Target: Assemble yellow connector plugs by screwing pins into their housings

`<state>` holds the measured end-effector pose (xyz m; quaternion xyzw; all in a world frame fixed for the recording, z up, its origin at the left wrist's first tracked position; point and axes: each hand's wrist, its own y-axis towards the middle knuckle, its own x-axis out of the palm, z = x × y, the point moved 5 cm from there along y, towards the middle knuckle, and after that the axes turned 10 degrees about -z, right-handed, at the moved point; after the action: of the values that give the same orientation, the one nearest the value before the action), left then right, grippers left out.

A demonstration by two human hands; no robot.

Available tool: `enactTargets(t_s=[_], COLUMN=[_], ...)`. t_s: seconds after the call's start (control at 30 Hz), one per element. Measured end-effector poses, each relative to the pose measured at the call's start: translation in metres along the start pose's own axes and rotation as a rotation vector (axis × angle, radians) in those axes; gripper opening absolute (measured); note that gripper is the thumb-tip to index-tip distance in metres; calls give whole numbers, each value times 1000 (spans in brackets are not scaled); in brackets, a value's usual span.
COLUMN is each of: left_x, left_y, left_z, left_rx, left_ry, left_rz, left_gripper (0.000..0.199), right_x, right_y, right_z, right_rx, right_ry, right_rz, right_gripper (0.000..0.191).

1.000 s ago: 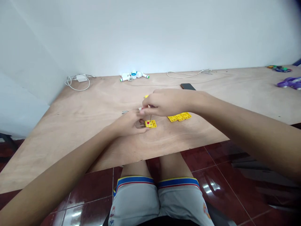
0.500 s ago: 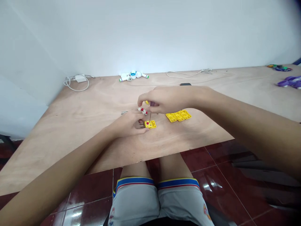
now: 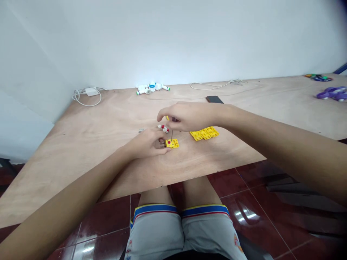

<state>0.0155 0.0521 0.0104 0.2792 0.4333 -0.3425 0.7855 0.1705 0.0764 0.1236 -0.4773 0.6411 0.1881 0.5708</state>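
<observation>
My left hand (image 3: 146, 143) rests on the plywood table, its fingertips against the left edge of a small yellow plastic plate with a red button (image 3: 172, 143). A thin metal pin (image 3: 171, 135) stands up from that plate. A small red and white part (image 3: 163, 128) lies just above my left fingers, and I cannot tell if they hold it. My right hand (image 3: 188, 116) hovers over the pin with its fingers curled. Something small and dark shows at its fingertips, too small to name. A yellow piece (image 3: 167, 117) is partly hidden behind those fingers.
Several joined yellow plastic plates (image 3: 204, 133) lie to the right on the plywood table (image 3: 108, 119). Farther back are a phone (image 3: 214, 99), a white charger with cable (image 3: 91, 92), white and blue parts (image 3: 151, 87), and purple objects (image 3: 332, 94). The table's front edge lies above my knees.
My right hand has shifted left, its fingers reaching past the pin. The red and white part now shows clear of that hand. The view has tilted slightly, bringing the phone into fuller sight.
</observation>
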Motion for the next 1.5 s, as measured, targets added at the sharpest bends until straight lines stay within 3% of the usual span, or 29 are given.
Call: enactTargets(t_s=[0.2,0.33,0.47,0.67,1.5], left_x=[0,0,0,2,0], left_y=[0,1,1,0,0], left_z=[-1,1,1,-2,-1], left_rx=[18,17,29,40,21], left_ry=[2,22,4,13,-24], left_rz=[8,12,10,11,-2], left_gripper=[27,24,26,30,27], right_x=[0,1,3,4,6], right_y=[-1,-1,1,-1,2], right_z=[1,-1,0,4,12], right_rx=[41,11,10,-48,32], right_ry=[-3,27,40,13,-5], right_rz=[25,36,44,49,89], right_gripper=[37,46,30,32,29])
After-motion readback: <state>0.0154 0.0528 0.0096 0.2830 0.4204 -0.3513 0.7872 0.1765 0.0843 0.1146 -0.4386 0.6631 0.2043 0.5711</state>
